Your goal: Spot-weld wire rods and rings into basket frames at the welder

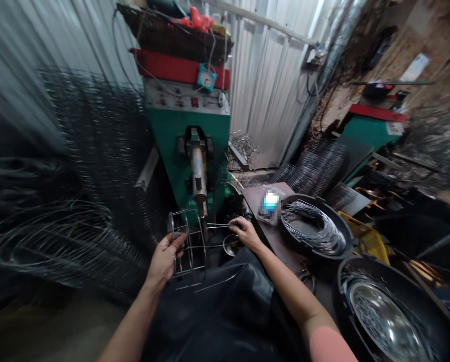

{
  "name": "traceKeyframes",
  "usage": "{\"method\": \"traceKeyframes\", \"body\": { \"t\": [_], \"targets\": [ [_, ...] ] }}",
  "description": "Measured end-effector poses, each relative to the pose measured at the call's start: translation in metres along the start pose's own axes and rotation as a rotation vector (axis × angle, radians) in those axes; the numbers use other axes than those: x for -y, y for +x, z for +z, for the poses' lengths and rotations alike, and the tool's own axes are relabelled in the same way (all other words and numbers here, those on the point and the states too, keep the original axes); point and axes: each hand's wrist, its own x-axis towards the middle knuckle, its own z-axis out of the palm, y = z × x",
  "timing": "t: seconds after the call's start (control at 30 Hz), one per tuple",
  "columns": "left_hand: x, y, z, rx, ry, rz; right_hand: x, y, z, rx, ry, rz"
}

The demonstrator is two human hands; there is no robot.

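A small wire basket frame [189, 251] is gripped along its left side by my left hand [166, 251], fingers wrapped on the wires. The frame stands at the lower electrode of a green spot-welding machine [168, 141], above my dark apron. Just right of the electrode, my right hand [242, 231] pinches thin metal wire [218, 225] that points left toward the frame. Whether the wire touches the frame, I cannot tell. Overhead, the machine's metal arm [198, 173] reaches down to the frame's right edge.
Wire racks [93, 130] stack high at the left, with wire rings [51, 246] below. A black tray [285, 229] of wire rings sits right, near another tray [340, 296] holding a metal bowl [385, 317]. A yellow crate [375, 241] and second green machine [371, 133] stand beyond.
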Motion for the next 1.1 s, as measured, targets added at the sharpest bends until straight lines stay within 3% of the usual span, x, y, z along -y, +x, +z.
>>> {"method": "traceKeyframes", "body": {
  "t": [0.27, 0.4, 0.57, 0.73, 1.1],
  "targets": [
    [0.001, 0.017, 0.008, -0.002, -0.031, -0.061, -0.017, 0.026, 0.016, -0.050, -0.127, -0.158],
    [0.001, 0.021, 0.009, -0.023, -0.048, -0.114, -0.020, 0.036, 0.015, -0.114, -0.238, -0.201],
    [0.011, 0.032, 0.008, -0.052, -0.059, -0.140, -0.020, 0.049, 0.009, -0.078, -0.313, -0.292],
    [0.017, 0.037, 0.009, -0.047, -0.079, -0.161, -0.025, 0.051, 0.011, -0.013, -0.317, -0.287],
    [0.018, 0.042, 0.012, -0.031, -0.131, -0.218, -0.039, 0.048, 0.016, -0.009, -0.195, -0.285]
  ]
}}
